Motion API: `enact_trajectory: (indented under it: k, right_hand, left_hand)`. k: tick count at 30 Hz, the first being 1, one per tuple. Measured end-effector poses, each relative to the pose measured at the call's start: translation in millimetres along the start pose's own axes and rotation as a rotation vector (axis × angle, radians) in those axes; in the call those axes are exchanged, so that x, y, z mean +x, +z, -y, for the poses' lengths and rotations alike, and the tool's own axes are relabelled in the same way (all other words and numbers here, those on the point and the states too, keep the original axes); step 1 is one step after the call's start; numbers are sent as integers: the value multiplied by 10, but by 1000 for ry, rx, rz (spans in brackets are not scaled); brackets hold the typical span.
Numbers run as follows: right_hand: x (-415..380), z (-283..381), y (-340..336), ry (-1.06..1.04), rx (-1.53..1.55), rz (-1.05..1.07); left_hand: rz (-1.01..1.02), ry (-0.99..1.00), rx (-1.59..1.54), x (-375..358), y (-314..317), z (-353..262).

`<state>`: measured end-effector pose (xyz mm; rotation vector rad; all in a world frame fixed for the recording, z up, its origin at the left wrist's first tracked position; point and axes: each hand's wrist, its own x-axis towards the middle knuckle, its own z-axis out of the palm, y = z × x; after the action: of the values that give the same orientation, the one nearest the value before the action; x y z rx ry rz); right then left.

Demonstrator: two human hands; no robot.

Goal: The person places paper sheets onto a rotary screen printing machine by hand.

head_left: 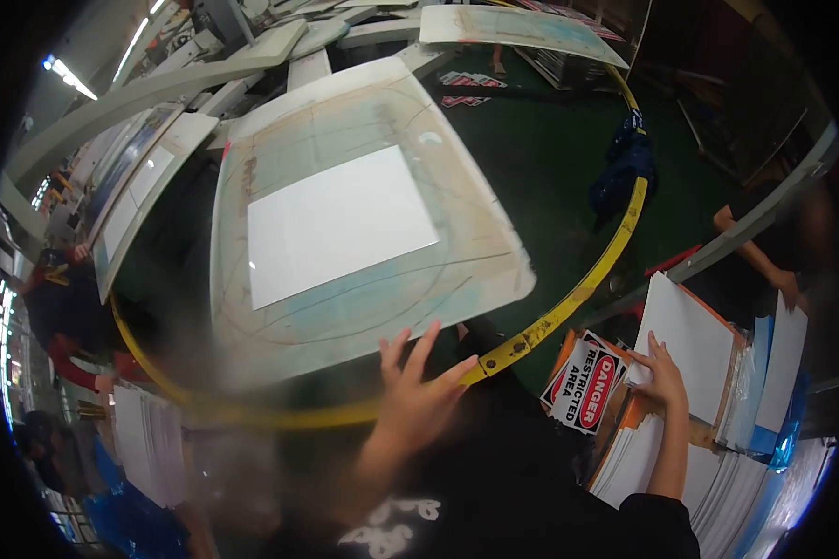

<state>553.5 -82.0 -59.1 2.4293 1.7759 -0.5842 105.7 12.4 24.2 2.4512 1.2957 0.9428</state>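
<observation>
A blank white sheet (340, 226) lies flat on a large, stained platen (475, 219) in front of me. Just below the platen's near edge is my left hand (419, 387), fingers spread, nothing in it, close to a yellow curved rail (522, 343). Off to the right, my right hand (660, 374) rests at the edge of stacked white sheets (688, 340), its fingers apart, beside printed signs reading "DANGER RESTRICTED AREA" (587, 384). Whether its fingertips grip a sheet edge is not clear.
More platens stand around, one at the top (522, 33) and one at the left (154, 191). A co-worker (61, 307) is at the left; another person's arm (764, 261) reaches white boards at the right. Blue plastic (121, 512) lies lower left. A dark blue cloth (625, 168) hangs on the rail.
</observation>
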Motion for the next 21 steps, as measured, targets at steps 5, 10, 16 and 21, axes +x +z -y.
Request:
enact_trajectory:
  k: [5, 10, 16, 21]
  right_hand:
    - [-292, 203, -228, 48, 221, -164]
    - [-531, -168, 202, -25, 114, -786]
    - [-996, -148, 181, -61, -20, -1213]
    - [-1376, 298, -145, 61, -258, -1468]
  left_hand:
    - [57, 121, -35, 58, -94, -140]
    - [178, 191, -154, 83, 16, -324]
    - [777, 149, -395, 80, 426, -846]
    - [758, 349, -628, -82, 780, -1089]
